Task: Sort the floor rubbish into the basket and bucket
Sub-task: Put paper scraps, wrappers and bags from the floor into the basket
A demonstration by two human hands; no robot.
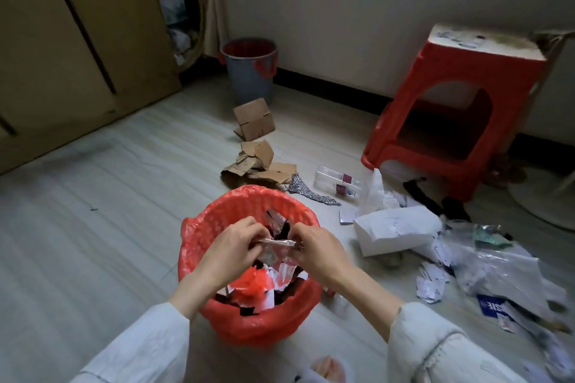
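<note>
crumpled silvery foil wrapper [278, 242], twisted thin

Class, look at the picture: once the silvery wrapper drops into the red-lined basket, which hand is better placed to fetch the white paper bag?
Probably the right hand. The white paper bag lies on its side of the red-lined basket; the left hand would have to cross over.

The red-lined round basket [249, 317] sits nearest, on the pale plank floor [93, 227]. Behind it lie torn brown cardboard pieces [258, 165], and farther back, by the wall, stands the grey bucket with a red liner [250, 71]. To the right lies a white paper bag [398, 230], with the red plastic stool [460, 109] behind it.
</note>
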